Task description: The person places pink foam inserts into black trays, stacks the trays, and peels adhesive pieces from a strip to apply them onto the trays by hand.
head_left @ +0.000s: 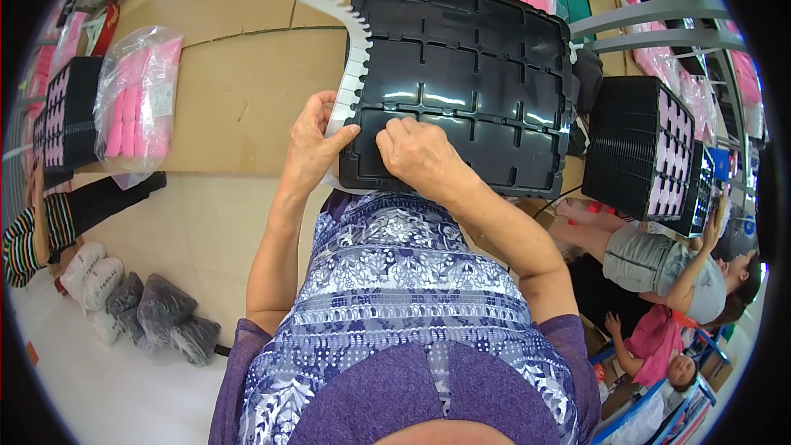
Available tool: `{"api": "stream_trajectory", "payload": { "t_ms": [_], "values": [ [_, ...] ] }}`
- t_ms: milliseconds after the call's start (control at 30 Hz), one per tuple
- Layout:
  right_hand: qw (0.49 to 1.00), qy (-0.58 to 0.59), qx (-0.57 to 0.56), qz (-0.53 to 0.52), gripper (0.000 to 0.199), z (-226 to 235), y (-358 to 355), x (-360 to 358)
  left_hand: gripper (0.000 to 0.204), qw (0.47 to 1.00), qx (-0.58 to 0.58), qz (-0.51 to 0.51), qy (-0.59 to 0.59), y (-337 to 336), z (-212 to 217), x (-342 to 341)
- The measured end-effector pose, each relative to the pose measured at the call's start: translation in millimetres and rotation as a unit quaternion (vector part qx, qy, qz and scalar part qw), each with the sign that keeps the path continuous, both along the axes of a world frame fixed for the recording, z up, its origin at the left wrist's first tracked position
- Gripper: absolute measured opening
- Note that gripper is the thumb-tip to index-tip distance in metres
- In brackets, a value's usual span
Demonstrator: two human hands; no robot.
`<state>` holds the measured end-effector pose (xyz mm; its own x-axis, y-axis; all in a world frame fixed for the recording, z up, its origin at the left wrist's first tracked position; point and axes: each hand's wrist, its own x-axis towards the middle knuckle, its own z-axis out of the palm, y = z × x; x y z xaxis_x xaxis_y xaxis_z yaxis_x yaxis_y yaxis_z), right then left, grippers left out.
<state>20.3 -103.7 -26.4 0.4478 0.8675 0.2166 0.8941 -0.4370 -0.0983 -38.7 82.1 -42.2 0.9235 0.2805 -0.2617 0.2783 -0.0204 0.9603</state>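
Note:
A black plastic tray (pixel 470 66) with several square compartments lies on the cardboard-covered table (pixel 239 82) straight ahead of me. My left hand (pixel 313 144) grips the tray's near left corner, thumb on its rim, beside a white toothed strip (pixel 350 74) running along the tray's left edge. My right hand (pixel 416 152) rests fingers-down on the tray's near edge, pressing into a compartment. The tray's compartments look empty.
A clear bag of pink pieces (pixel 140 99) and a black tray of pink pieces (pixel 62 115) lie at the left. A stack of black trays (pixel 643 148) stands at the right. Other people sit at the lower right (pixel 659 268) and far left (pixel 33 231). Bags (pixel 156 313) lie on the floor.

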Motion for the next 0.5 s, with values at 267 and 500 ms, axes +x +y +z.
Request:
{"api": "stream_trajectory", "payload": {
  "t_ms": [267, 500],
  "values": [
    [0.999, 0.032, 0.001, 0.015, 0.015, -5.0, 1.8, -18.7, 0.047, 0.999, -0.048, -0.018, -0.010, -0.6, 2.9, -2.0],
    [0.771, 0.394, 0.405, -0.295, 0.003, 45.0, -140.7, 2.3, 0.044, 0.984, -0.139, 0.106, -0.021, 68.9, -23.8, -23.1]
  ]
}}
